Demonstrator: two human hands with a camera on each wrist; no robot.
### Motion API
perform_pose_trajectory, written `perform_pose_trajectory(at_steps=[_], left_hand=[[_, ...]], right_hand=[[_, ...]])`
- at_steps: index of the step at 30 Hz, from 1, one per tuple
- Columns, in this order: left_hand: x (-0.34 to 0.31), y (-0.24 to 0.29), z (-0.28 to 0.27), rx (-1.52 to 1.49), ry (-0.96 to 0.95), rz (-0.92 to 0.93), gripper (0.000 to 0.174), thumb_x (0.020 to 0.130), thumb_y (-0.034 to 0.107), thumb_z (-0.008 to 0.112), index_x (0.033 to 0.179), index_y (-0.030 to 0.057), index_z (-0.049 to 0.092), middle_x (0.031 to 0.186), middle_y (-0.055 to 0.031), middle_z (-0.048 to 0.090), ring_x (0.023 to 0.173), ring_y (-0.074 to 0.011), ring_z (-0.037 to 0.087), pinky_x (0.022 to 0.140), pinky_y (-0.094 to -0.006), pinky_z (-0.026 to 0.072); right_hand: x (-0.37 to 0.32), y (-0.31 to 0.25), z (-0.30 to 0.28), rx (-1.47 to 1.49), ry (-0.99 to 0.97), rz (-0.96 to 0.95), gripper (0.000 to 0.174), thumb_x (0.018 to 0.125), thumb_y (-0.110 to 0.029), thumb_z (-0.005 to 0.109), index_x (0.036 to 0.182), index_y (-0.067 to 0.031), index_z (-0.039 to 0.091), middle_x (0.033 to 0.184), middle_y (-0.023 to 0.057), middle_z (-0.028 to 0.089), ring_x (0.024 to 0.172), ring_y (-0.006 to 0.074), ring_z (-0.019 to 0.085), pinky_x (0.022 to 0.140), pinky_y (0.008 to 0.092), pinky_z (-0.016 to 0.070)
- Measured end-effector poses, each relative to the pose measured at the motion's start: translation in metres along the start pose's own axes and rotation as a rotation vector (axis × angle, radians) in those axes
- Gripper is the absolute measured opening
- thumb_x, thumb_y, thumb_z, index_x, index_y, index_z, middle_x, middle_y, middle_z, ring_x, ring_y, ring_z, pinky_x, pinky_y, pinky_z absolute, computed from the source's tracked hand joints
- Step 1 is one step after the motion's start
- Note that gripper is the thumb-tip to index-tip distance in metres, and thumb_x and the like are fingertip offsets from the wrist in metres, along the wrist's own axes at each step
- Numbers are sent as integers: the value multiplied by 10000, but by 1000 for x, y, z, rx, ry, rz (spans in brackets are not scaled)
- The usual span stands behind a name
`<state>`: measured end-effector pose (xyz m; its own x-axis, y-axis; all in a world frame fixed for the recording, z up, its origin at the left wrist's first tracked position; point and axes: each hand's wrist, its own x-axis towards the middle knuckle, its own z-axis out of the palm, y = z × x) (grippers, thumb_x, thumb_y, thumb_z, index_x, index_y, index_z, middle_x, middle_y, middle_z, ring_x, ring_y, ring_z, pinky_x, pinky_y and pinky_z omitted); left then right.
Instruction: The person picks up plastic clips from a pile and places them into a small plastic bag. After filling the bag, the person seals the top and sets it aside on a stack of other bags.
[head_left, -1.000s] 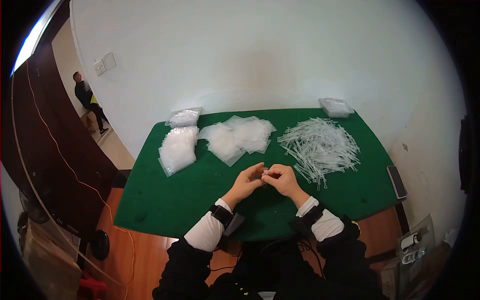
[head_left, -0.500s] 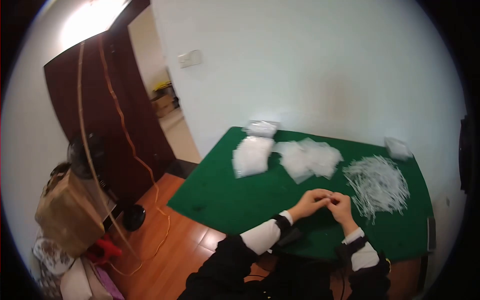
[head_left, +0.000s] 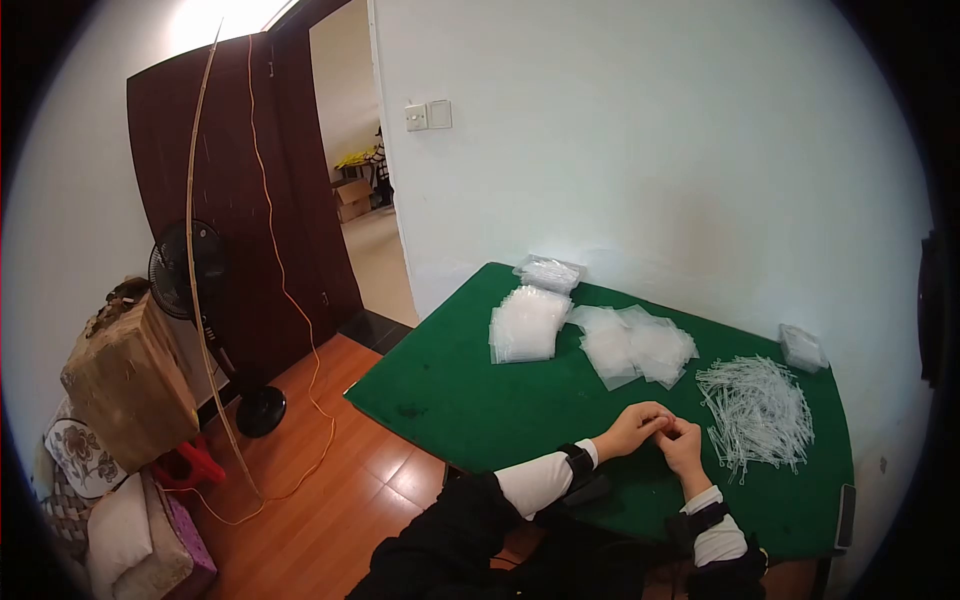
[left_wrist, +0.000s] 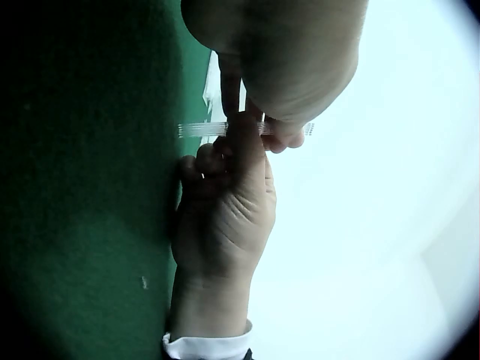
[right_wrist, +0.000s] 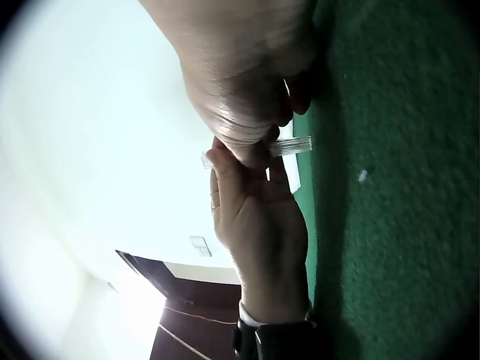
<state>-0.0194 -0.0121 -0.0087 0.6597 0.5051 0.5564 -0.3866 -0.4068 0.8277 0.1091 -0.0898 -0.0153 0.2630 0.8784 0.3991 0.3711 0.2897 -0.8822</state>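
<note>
Head view swung leftward since the earlier frame: your left hand [head_left: 627,430] and right hand [head_left: 683,447], both closed, pinch a bundle of clear sticks [left_wrist: 192,130] above the green table [head_left: 480,400], probably evening it, the next move likely calling for level ends.

Small room, seemingly home doubling as workroom: green-topped table [head_left: 460,400] with heaped clear plastic sticks [head_left: 757,412], stacked bags [head_left: 525,325]; floor fan [head_left: 210,250], cushion [head_left: 120,525], cardboard box [head_left: 130,388] near dark door [head_left: 226,170].
</note>
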Motion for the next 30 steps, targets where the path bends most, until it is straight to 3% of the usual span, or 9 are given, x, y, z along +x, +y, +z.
perform_pose_trajectory(at_steps=[6,12,18,26,30], left_hand=[[0,0,-2,43,54,-84,174,862,131,502,869,-26,579,787,-61,605,731,-116,547,688,-247,438],[4,-2,-2,-56,99,-47,203,873,141,489,894,-39,580,787,-54,619,732,-111,559,692,-245,447],[4,-5,-2,-188,132,-169,213,886,141,476,891,-37,592,832,-53,628,767,-93,564,716,-233,450],[2,-4,-2,-168,35,-188,210,890,143,470,904,-34,581,821,-50,621,763,-100,569,718,-234,452],[3,-9,-3,-156,80,-144,231,894,177,470,898,-26,580,801,-38,617,761,-97,565,707,-229,445]], right_hand=[[-1,4,4,14,5,17,99,683,-41,674,661,9,592,632,-19,547,551,42,474,508,197,378],[-1,-5,1,-198,8,-2,107,644,-37,675,679,28,598,631,11,537,544,70,502,514,207,399],[-1,-7,2,-138,-20,-7,105,648,-37,671,695,26,602,638,8,545,563,69,506,523,208,406],[0,-8,3,-46,-18,-2,98,654,-34,668,705,21,605,648,5,555,561,66,504,531,206,407],[-1,-4,-1,-42,-27,13,106,667,-42,671,724,18,604,673,7,568,570,68,512,535,203,411]])
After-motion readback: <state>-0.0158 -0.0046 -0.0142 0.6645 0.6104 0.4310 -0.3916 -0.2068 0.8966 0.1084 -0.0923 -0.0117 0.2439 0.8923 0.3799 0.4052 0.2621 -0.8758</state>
